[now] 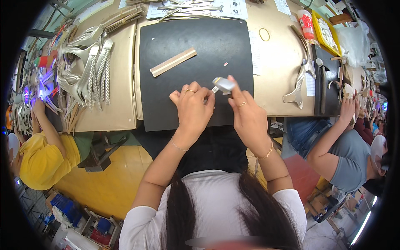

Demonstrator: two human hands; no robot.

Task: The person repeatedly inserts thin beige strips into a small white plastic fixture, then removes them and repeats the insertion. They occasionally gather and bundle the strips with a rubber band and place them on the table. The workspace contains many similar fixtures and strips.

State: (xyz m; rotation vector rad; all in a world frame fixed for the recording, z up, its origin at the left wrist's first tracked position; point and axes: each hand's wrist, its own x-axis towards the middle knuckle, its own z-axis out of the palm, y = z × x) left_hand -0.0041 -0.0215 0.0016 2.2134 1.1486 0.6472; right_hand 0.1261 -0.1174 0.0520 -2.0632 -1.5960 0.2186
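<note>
Black mat: lies on the gold-topped counter [273,93] and is the landmark here; black mat [210,54].
Silver-and-white piece: above the mat's near half, right of its middle; small [223,85], blurred, its exact kind not clear.
Right hand: [250,116] over the mat's right near part; its grip is closed down to a small gap, thumb side and index finger on the piece.
Left hand: [193,106] over the mat's near half, left of the piece, fingers curled in; cannot tell how tightly its grip is closed, or whether it has hold of anything.
Weight: probably very light, a fingertip load.
Stiffness: likely fairly firm, as it keeps its shape in the fingers.
Surface: looks smooth and perhaps slippery; the finish could scuff.
Best hold: by opposite edges, leaving the flat face untouched.
Tan strip: [173,62] on the mat's left far half; likely light and bendable, best lifted by one end.
Braided silver straps: [92,73] left of the mat, in a pile.
</note>
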